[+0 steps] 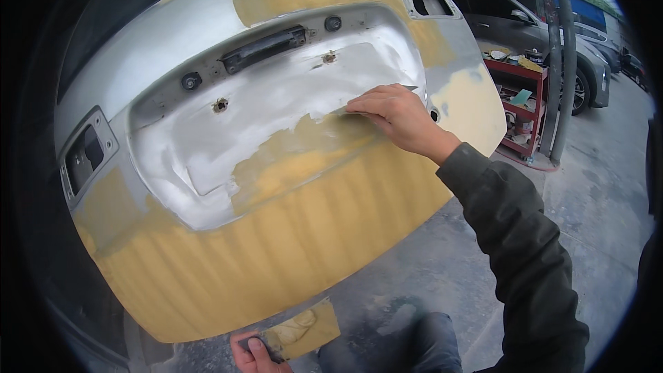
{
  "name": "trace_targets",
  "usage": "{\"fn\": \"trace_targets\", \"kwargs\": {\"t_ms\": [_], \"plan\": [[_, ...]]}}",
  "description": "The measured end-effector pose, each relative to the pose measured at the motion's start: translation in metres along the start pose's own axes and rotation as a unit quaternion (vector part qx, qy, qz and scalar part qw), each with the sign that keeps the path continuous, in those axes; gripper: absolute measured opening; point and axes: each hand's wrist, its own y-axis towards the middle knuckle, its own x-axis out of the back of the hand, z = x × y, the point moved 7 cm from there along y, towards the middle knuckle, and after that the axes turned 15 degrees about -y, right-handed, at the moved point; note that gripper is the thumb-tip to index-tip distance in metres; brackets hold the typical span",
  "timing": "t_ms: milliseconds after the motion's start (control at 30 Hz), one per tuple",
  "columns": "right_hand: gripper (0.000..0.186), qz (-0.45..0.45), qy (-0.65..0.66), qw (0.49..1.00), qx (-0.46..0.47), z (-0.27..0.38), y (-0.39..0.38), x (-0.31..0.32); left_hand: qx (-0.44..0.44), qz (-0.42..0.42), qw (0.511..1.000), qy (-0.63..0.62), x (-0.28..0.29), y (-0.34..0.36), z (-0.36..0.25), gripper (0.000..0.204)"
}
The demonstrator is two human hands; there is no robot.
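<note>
A car tailgate (290,249) fills the middle, silver-grey with yellowish filler patches and a recessed centre. My right hand (397,117) grips a thin, flat spreader (356,112), mostly hidden by the fingers, against wet olive-yellow filler (283,152) along the recess's lower right part. Low at the bottom, my left hand (255,352) holds a rectangular yellowish board (324,321) with a smeared mound of filler on it, its thumb on the board's dark end. Two rust-edged holes (221,105) show in the recess.
A red tool cart (518,71) with cans and oddments stands right of the tailgate by metal posts (559,124). A grey car (490,14) is parked behind it. The dusty concrete floor (601,186) shows below and right, and my legs (428,345) at the bottom.
</note>
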Motion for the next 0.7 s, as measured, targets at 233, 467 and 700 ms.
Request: {"fn": "trace_targets", "kwargs": {"t_ms": [233,467,700], "plan": [[0.022,0.008,-0.018,1.0,0.001,0.014,0.0,-0.025,-0.064,0.004,0.997,0.049,-0.001,0.004,-0.012,0.029],[0.021,0.015,-0.007,1.0,0.002,0.017,0.006,-0.018,0.015,-0.023,1.0,0.009,0.011,-0.003,0.006,0.028],[0.022,0.001,-0.035,0.999,0.018,0.031,-0.002,0.02,0.02,0.018,0.999,0.041,0.01,-0.008,-0.001,0.022]]}}
